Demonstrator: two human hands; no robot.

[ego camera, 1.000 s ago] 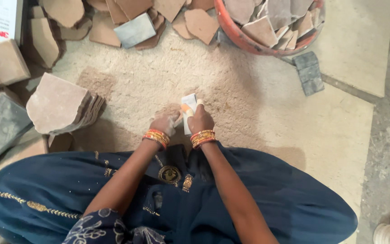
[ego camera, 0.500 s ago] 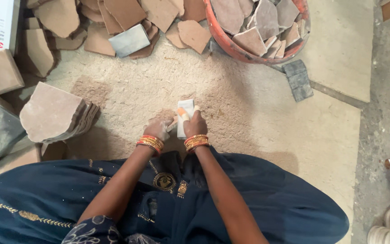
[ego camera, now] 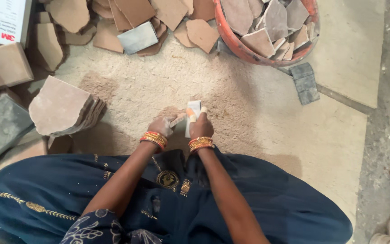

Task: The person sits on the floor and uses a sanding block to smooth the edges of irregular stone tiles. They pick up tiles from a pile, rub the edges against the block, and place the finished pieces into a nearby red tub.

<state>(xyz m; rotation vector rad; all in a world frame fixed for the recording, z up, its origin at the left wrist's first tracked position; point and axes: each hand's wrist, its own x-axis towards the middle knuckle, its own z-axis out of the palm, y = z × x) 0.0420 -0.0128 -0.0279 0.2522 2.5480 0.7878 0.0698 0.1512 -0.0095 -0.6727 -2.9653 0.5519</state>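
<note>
Right hand (ego camera: 200, 126) is closed around a small pale rectangular block (ego camera: 193, 113), fingers wrapped on its lower half, thumb side up; block stands roughly on end, long axis running away from the person toward the top of the view, top end pointing at the orange basin (ego camera: 249, 54). Left hand (ego camera: 162, 125) sits just beside it, fingers curled shut on a thin flat stone piece (ego camera: 177, 120) that lies slanted, its far end angled up-right and touching or nearly touching the block's left edge; cannot tell which. Both hands low over the sawdust-strewn ground (ego camera: 159, 86), directly in front of the person's knees, orange bangles on both wrists. Blue garment (ego camera: 258, 199) fills the bottom of the view. Big pinkish stone slab (ego camera: 62, 108) lies to the left, near a grey slab (ego camera: 1, 126). Pile of broken brown stone pieces (ego camera: 132, 13) along the top. Basin top right is full of stone shards. A dark grey block (ego camera: 305, 83) lies just below the basin.
</note>
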